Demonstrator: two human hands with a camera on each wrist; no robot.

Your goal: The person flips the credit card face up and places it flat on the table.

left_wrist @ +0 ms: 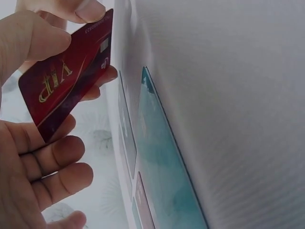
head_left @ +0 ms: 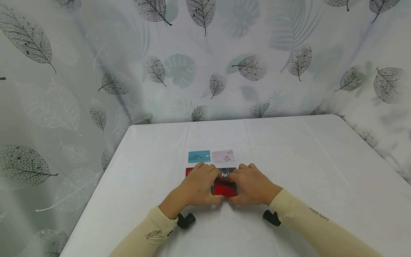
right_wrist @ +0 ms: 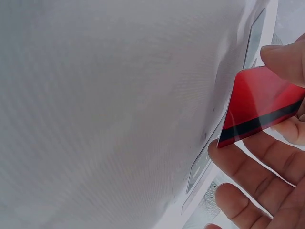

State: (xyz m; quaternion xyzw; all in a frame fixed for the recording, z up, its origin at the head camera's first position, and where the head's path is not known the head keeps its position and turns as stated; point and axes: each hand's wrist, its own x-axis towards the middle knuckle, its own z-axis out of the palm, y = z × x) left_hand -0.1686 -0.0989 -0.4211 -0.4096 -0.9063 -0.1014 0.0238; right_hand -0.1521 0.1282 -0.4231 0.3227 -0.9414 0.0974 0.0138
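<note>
Both hands hold a red VIP card (head_left: 225, 188) tilted above the table, at the front of a group of cards. My left hand (head_left: 199, 184) pinches its left side. In the left wrist view the thumb (left_wrist: 47, 38) lies on the face with gold VIP lettering and a chip. My right hand (head_left: 253, 185) grips the other side. The right wrist view shows the card's back with a black stripe, and the right thumb (right_wrist: 286, 62) at its edge. A teal card (left_wrist: 164, 152) lies on the table below, mostly hidden by the hands in the head view.
Behind the hands lie a blue VIP card (head_left: 199, 156) and a pale pink card (head_left: 223, 156). Nearer, another red card (head_left: 188, 172) and a black VIP card (head_left: 228, 170) are partly covered by the fingers. A white cloth covers the table (head_left: 289, 150); leaf-printed curtains (head_left: 199, 71) surround it.
</note>
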